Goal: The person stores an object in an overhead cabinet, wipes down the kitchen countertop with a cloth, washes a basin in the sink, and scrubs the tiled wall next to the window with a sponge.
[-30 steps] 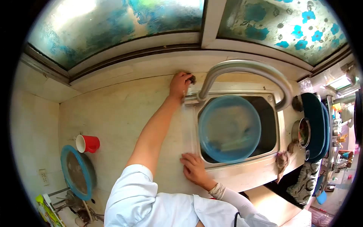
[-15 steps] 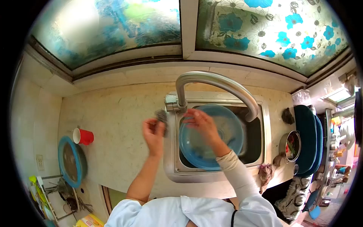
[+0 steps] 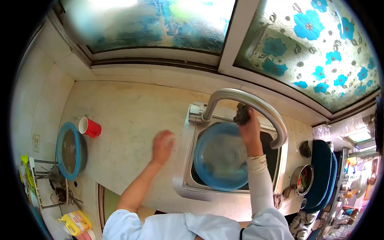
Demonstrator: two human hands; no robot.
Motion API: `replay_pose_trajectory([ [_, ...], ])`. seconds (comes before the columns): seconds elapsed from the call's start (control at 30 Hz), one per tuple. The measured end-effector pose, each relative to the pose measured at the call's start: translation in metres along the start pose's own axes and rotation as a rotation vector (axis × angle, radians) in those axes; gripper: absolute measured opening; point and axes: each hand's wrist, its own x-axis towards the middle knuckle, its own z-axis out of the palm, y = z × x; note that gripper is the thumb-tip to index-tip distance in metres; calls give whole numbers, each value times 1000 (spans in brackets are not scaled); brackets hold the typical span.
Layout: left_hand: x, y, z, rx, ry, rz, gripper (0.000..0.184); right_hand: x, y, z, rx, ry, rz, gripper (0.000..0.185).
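Note:
In the head view my right hand (image 3: 251,130) is closed around a dark grey, stringy clump that looks like a steel wool scrubber (image 3: 241,114). It is raised behind the sink, under the arch of the metal faucet (image 3: 236,94). My left hand (image 3: 163,147) hovers over the counter left of the sink, with its slightly blurred fingers apart and nothing in them. A blue basin (image 3: 200,160) of cloudy water sits in the steel sink (image 3: 188,182), below my right forearm.
On the left stand a red cup (image 3: 93,129), another blue basin (image 3: 83,154) and a yellow bottle (image 3: 76,222). Right of the sink are a dark clump (image 3: 305,149), a metal pot (image 3: 296,180) with food in it and dark blue trays (image 3: 322,172). Windows line the back.
The scrubber has passed from my left hand to my right hand, which has moved back and right behind the basin. My left hand is now free over the counter. The view has tilted.

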Motion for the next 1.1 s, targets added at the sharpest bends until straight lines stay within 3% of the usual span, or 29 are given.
replay_pose_trajectory([
  [0.03,-1,-26,-8,166,6,-51,31,14,3,6,-2,-9,5,28],
  [0.1,-2,-50,-16,332,21,-109,37,41,12,18,-949,-88,-685,35],
  [0.13,-6,-54,-16,409,9,-78,40,39,15,47,-1108,-75,-885,38],
  [0.2,-7,-56,-13,478,4,-48,43,60,17,49,-1538,-337,-1205,34],
  [0.27,-6,-55,-14,494,-66,-110,46,81,15,50,-1724,-487,-1428,34],
  [0.47,-2,-48,-18,487,-82,-140,47,110,33,46,-1915,-621,-1557,41],
  [0.53,-3,-48,-18,499,-84,-142,47,118,48,47,-1997,-484,-1727,41],
  [0.63,-2,-50,-16,523,-86,-145,48,130,83,91,-1879,-843,-1531,41],
  [0.73,-4,-49,-16,511,-105,-163,50,129,127,150,-1821,-1022,-1594,47],
  [0.8,-2,-49,-17,487,-120,-177,51,127,136,168,-2047,-1119,-1833,53],
  [0.83,-2,-51,-18,492,-110,-146,52,128,124,162,-2048,-1125,-1828,53],
  [0.9,-6,-51,-19,485,-113,-135,52,128,80,127,-1967,-1254,-1443,45],
  [0.97,-3,-52,-18,504,-111,-148,51,117,33,73,-2136,-1146,-1199,47],
  [1.03,0,-51,-19,514,-103,-146,51,112,-2,16,-2307,-911,-1534,50],
  [1.07,-2,-50,-18,541,-104,-127,52,111,1,17,-2312,-922,-1521,50],
  [1.1,-4,-49,-18,539,-116,-121,52,108,7,23,-2297,-950,-1340,50],
])
